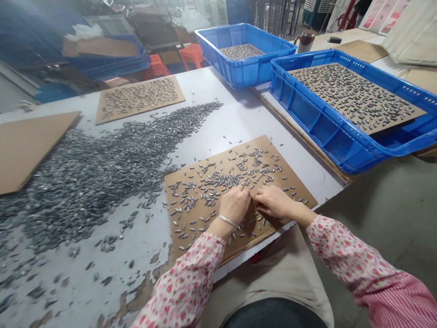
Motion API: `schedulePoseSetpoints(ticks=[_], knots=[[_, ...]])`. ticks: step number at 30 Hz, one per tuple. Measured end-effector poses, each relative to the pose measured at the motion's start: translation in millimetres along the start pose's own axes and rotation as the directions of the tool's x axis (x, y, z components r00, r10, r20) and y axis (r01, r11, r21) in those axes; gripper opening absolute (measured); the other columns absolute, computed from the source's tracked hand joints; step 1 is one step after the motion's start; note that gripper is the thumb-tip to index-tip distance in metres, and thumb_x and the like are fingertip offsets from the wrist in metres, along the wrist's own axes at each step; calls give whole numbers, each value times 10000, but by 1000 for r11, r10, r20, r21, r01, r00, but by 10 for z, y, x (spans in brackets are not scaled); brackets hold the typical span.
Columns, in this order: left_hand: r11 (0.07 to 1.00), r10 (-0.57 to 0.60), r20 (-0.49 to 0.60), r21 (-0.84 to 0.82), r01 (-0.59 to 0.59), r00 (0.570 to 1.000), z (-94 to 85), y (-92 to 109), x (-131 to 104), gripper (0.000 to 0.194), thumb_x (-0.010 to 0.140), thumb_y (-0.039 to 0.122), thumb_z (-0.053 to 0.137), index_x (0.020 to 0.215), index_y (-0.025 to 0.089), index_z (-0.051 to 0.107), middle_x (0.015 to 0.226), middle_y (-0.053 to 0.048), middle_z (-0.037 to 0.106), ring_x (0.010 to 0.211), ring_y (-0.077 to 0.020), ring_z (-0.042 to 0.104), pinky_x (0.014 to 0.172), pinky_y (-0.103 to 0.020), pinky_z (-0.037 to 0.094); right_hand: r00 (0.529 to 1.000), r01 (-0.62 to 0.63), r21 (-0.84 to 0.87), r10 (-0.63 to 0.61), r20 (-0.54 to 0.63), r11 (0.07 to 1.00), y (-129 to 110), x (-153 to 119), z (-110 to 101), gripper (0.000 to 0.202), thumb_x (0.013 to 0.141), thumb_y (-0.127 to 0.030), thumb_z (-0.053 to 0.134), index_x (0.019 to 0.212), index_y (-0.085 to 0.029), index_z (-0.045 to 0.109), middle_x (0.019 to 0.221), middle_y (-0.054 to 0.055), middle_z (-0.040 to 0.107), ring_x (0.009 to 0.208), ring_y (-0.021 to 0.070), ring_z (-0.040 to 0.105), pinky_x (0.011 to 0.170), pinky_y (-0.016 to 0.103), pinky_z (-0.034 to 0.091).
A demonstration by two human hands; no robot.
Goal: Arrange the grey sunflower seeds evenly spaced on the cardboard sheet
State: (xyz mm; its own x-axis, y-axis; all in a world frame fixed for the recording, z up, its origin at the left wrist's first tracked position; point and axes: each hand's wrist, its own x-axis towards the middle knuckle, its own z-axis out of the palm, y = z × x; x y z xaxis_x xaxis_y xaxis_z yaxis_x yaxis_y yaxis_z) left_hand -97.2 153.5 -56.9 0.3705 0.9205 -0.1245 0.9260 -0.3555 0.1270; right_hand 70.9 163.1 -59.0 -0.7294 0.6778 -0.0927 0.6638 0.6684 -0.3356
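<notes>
A brown cardboard sheet [201,221] lies on the near edge of the white table, strewn with small grey spindle-shaped metal pieces [223,180]. My left hand [235,203] is over the middle of the sheet, fingers curled inward and pressed together. Just to its right, my right hand [273,201] is also closed, its fingertips pointing towards the left ones. Whatever the fingertips pinch, if anything, is hidden. Around both hands the pieces lie flat, some spread singly, others bunched in clusters beyond the left hand.
A large heap of the same pieces [112,159] covers the table's left side. Another loaded cardboard sheet [139,96] lies behind it, and a bare sheet [30,146] at left. Two blue crates [307,120] holding loaded sheets stand at right, near a mug [306,41].
</notes>
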Motion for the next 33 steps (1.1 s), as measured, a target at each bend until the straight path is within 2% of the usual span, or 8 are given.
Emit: schedulePoseSetpoints(ticks=[4,8,14,16,19,23,29,33], knots=[[999,35,-16,25,-34,999,59,-15,5,279,918,249,349,878,163,612,910,-83,596,882,-200,573,684,-287,433,995,-60,76,65,-73,995,89,-2,-5,100,854,-212,544,833,-171,633,859,43,597,819,153,504,688,252,324],[998,39,0,-46,-39,999,52,-64,-52,268,906,264,366,890,214,629,925,-55,601,890,-183,572,667,-266,421,979,-128,132,146,-141,983,166,40,7,84,838,-181,555,843,-180,638,875,31,606,862,148,514,714,242,332],[984,54,219,-179,-14,974,-37,-99,-124,211,834,269,454,862,265,663,936,-21,622,848,-167,586,660,-257,409,980,-139,119,154,-126,983,145,155,84,97,850,-205,555,870,-195,650,872,31,599,865,153,503,702,246,325],[981,23,200,-195,17,979,-7,-137,-115,184,819,307,485,859,258,658,922,-23,625,832,-168,583,657,-255,405,980,-126,121,142,-136,985,119,221,117,110,857,-210,555,899,-193,655,893,39,595,880,158,504,717,252,331],[970,-45,109,-233,70,993,40,-255,-108,167,818,321,499,852,247,644,889,-21,628,811,-160,571,649,-245,395,986,-88,97,101,-136,991,69,323,136,127,869,-222,550,923,-188,660,907,50,583,878,163,503,728,260,341],[959,-113,26,-259,116,993,-25,-397,-152,160,824,299,500,842,241,649,858,-17,614,807,-156,562,655,-242,392,993,-55,-25,52,-103,998,-12,384,77,152,888,-237,521,869,-159,651,890,69,580,842,169,492,692,265,341],[973,-90,88,-204,106,992,-125,-308,-177,211,850,291,477,913,267,677,907,-22,593,855,-157,571,695,-242,413,1000,-1,-93,-2,-28,996,-38,259,-48,155,881,-239,529,823,-149,642,896,77,596,850,173,502,702,270,340],[984,-58,95,-165,73,994,-87,-224,-134,242,870,306,447,860,261,685,905,-29,592,879,-164,569,698,-243,419,999,-52,-93,52,-3,994,35,192,-43,148,855,-282,567,800,-171,649,865,63,613,840,180,520,677,271,327]])
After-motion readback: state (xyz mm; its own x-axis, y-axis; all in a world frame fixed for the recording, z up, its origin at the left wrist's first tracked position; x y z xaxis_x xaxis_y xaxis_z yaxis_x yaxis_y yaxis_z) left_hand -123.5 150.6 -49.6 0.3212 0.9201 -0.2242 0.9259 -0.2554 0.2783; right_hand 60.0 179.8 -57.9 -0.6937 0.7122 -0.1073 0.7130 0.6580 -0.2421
